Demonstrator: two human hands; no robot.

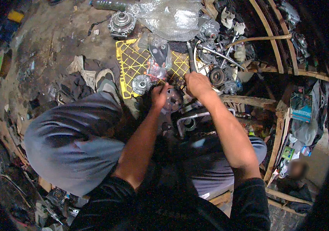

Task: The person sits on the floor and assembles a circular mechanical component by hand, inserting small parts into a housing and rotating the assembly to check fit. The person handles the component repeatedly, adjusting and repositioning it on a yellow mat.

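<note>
Between my knees stands a dark round metal part (173, 101) with holes around its face. My left hand (159, 96) is closed at its left edge, fingers partly in shadow. A long dark tool handle (189, 56) sticks up out of my right hand (198, 85), whose fingers are wrapped around it. The tool's lower end is hidden behind the hand. Just beyond my left hand, a silvery flanged metal part (142, 83) rests on a yellow plastic crate (124, 65). Some plastic-wrapped pieces (156, 71) lie beside it.
A silvery round housing (121, 24) sits on the dirt floor beyond the crate, beside a clear plastic sheet (168, 17). Many metal parts (218, 77) and rods crowd the right. Wooden beams (278, 134) run along that side, with another person (297, 173) at the lower right.
</note>
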